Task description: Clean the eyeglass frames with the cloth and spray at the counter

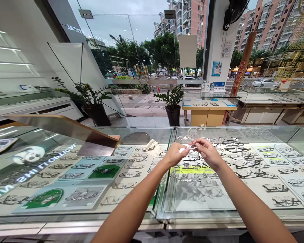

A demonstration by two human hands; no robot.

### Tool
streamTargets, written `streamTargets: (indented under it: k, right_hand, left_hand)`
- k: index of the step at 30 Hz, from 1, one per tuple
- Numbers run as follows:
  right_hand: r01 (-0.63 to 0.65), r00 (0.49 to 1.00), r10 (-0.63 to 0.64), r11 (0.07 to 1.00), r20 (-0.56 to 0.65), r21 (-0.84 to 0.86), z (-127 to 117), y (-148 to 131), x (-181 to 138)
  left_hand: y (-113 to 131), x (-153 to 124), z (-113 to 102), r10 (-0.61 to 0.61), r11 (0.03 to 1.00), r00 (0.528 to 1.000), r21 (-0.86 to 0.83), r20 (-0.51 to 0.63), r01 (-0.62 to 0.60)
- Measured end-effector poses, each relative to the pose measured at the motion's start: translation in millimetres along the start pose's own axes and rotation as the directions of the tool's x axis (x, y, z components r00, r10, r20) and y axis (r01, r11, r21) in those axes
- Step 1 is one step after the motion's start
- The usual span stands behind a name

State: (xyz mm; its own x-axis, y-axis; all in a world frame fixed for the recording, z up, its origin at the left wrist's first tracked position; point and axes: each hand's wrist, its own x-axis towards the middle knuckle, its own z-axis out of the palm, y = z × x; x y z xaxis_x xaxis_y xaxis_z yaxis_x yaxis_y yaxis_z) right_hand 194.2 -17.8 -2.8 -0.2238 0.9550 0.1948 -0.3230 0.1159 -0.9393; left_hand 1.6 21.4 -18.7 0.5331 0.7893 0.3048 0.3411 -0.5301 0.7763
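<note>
Both my hands meet over the glass display counter (167,209). Between them is a pair of clear-framed glasses (191,135), held up above the glass. My left hand (176,154) is closed, pinching the frame from the left. My right hand (206,151) is closed too, with fingertips on the frame's lower right part. A folded beige cloth (152,147) lies on the counter just left of my left hand. Another pair of glasses (184,176) rests on the glass below my hands.
Under the glass lie several rows of spectacles (245,162) on trays. A tilted mirror stand (73,130) sits on the counter at left. Potted plants (172,101) stand by the glass shopfront, and more display counters (210,108) line the far side.
</note>
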Motion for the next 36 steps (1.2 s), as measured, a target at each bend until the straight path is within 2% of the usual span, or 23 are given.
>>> streamTargets:
  k: [4,8,10,12,13,14,15,17,19,20,22,24,27,31,36]
  right_hand:
    - [0.017,0.999,-0.017,1.0,-0.029,-0.011,-1,1,1]
    - [0.018,1.0,-0.018,1.0,-0.014,-0.014,-2,3,3]
    - [0.019,0.999,-0.02,1.0,-0.032,-0.019,-4,4,4]
    - [0.013,0.998,-0.014,1.0,-0.054,-0.019,-7,4,5]
    - [0.01,0.998,-0.011,1.0,-0.064,-0.019,-9,4,5]
    - [0.009,0.997,-0.01,1.0,-0.072,-0.021,-10,3,6]
    - [0.009,0.997,-0.011,1.0,-0.08,-0.024,-12,3,7]
    - [0.011,0.995,-0.014,0.999,-0.095,-0.033,-15,2,8]
    - [0.011,0.994,-0.015,0.999,-0.105,-0.035,-17,2,9]
    - [0.01,0.994,-0.013,1.0,-0.108,-0.03,-18,1,9]
    - [0.009,0.994,-0.01,1.0,-0.112,-0.013,-18,1,10]
    - [0.007,0.994,-0.008,1.0,-0.112,-0.002,-19,1,11]
    - [0.002,0.994,-0.002,1.0,-0.111,-0.003,-20,2,12]
    - [-0.006,0.994,0.003,1.0,-0.108,-0.021,-20,2,12]
    - [-0.007,0.994,0.004,1.0,-0.107,-0.03,-18,0,11]
  left_hand:
    - [3,1,-2,-0.052,0.995,0.999,0.083,0.012,0.051]
    - [1,1,0,-0.036,0.995,0.999,0.099,0.04,0.032]
    - [-5,1,-1,-0.039,0.995,0.999,0.089,-0.027,0.042]
    - [-13,4,-7,-0.08,0.986,0.978,0.131,-0.19,0.106]
    - [-19,5,-13,-0.109,0.972,0.946,0.165,-0.306,0.165]
    - [-25,6,-20,-0.139,0.951,0.89,0.193,-0.435,0.243]
    - [-31,7,-28,-0.168,0.921,0.81,0.204,-0.561,0.332]
    - [-45,7,-47,-0.212,0.858,0.609,0.152,-0.765,0.49]
    - [-59,5,-65,-0.273,0.798,0.382,0.014,-0.883,0.602]
    - [-65,2,-73,-0.294,0.772,0.304,-0.038,-0.906,0.634]
    - [-76,-4,-84,-0.332,0.728,0.195,-0.119,-0.923,0.675]
    - [-84,-10,-90,-0.363,0.698,0.14,-0.169,-0.921,0.696]
    - [-93,-15,-92,-0.398,0.671,0.1,-0.215,-0.912,0.71]
    - [-98,-15,-90,-0.436,0.649,0.087,-0.246,-0.896,0.72]
    - [-103,-15,-91,-0.47,0.629,0.091,-0.261,-0.878,0.732]
